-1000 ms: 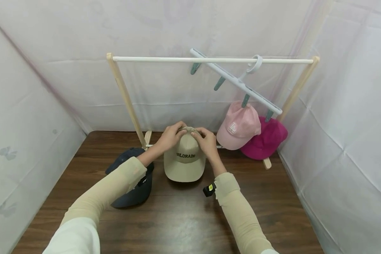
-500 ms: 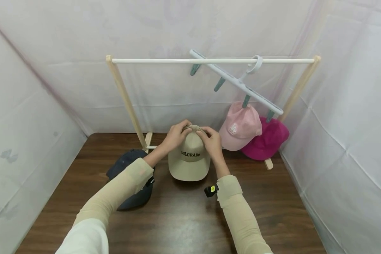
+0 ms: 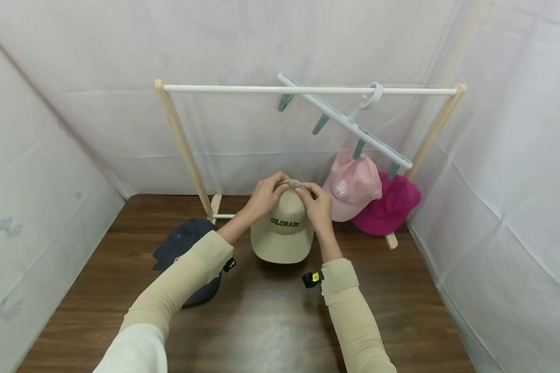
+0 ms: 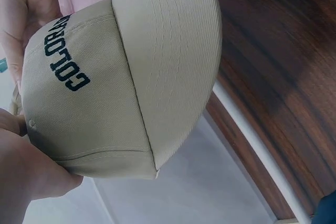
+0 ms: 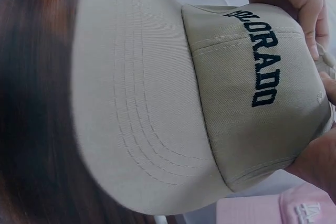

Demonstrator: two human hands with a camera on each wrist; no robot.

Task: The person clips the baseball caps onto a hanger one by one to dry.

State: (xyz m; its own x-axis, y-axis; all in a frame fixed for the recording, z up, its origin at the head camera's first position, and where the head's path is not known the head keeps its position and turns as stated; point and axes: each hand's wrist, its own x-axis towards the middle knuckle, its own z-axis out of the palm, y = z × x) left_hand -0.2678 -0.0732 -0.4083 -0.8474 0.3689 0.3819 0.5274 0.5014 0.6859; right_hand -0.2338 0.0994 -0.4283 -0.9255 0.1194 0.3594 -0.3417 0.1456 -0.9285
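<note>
Between my two hands hangs a beige baseball cap (image 3: 283, 241) lettered COLORADO, crown up and brim toward me, just above the table. My left hand (image 3: 264, 199) pinches the crown's top from the left, thumb in front. From the right, my right hand (image 3: 318, 210) pinches the same fold of cloth. Both wrist views show the beige cap (image 4: 94, 93) close up, its brim (image 5: 131, 103) facing the table. To its right a pink cap (image 3: 354, 181) and a magenta cap (image 3: 389, 204) hang from clips on a pale blue hanger (image 3: 336, 116).
A white rail (image 3: 224, 89) on wooden posts (image 3: 182, 140) carries the hanger by its hook. Two clips, one of them a grey-green clip (image 3: 320, 124), hold nothing. A navy cap (image 3: 182, 238) lies on the brown table (image 3: 270, 321), partly behind my left sleeve. White cloth walls enclose the table.
Both hands have shifted right and slightly up with the beige cap, toward the pink cap. The hanger and its two caps stay in place.
</note>
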